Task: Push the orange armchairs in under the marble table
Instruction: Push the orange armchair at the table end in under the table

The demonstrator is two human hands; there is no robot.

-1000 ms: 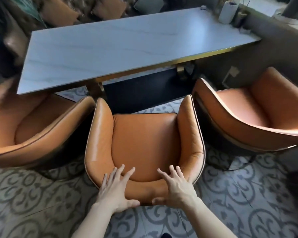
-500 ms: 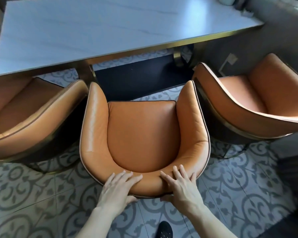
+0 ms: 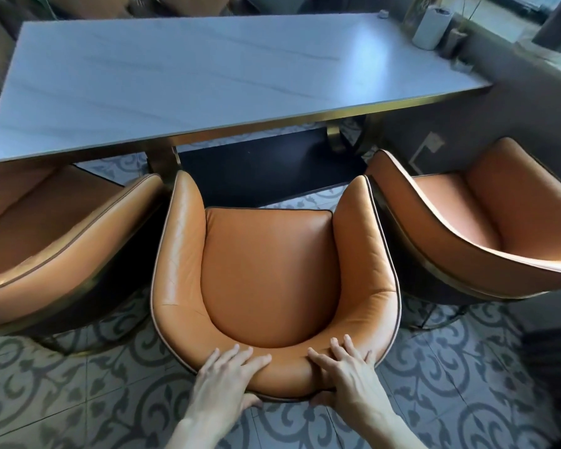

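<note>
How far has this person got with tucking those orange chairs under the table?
Nothing looks finished. In hand: the left hand and right hand grip the back of the middle armchair, whose arm tips sit just short of the marble table edge. Left: that push, then the right armchair, turned askew, and the left armchair, partly under one corner.

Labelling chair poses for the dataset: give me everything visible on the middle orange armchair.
The middle orange armchair is a tub chair in glossy, leather-like orange upholstery with a separate seat cushion, pale piping along the rim and a curved back that runs into both arms. It stands upright on the patterned tile floor, open side facing the marble table; its arm tips stop short of the table's edge, so it is not under yet. The left hand and right hand grip its back rim. Its base is hidden.
</note>
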